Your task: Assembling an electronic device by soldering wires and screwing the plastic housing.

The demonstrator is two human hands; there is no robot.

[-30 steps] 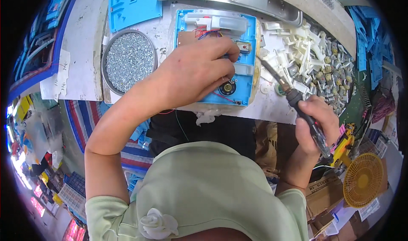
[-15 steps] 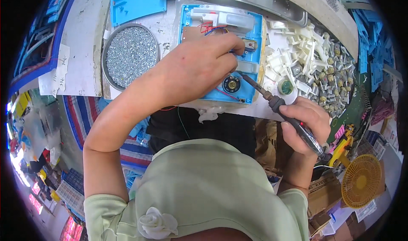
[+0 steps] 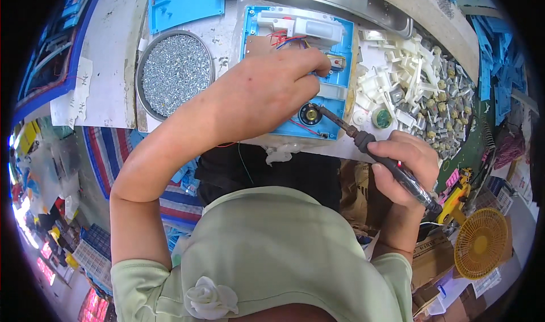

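Observation:
My right hand (image 3: 411,163) grips a black-handled soldering iron (image 3: 364,140). Its tip meets the right edge of a small round speaker (image 3: 309,114) in the picture; actual contact is hard to judge. The speaker sits in the lower part of a light-blue plastic casing (image 3: 342,109). My left hand (image 3: 271,89) reaches across that casing, thumb and fingers pinched together. Whatever lies between those fingertips is hidden. Above the left hand, red and blue wires (image 3: 288,40) run near a white plastic part (image 3: 309,28) inside the casing. A brown board shows partly beneath the hand.
Left of the casing stands a round metal bowl (image 3: 177,75) full of small screws. White plastic parts (image 3: 397,66) and small motors (image 3: 445,115) are heaped at right, beside a small green-filled jar (image 3: 381,118). Behind are a metal tray (image 3: 392,18) and a blue panel (image 3: 184,7). A yellow fan (image 3: 481,243) stands lower right.
The soldering iron has come down and slightly left, its tip now at the speaker's edge. Casing and left hand have shifted a little to the right.

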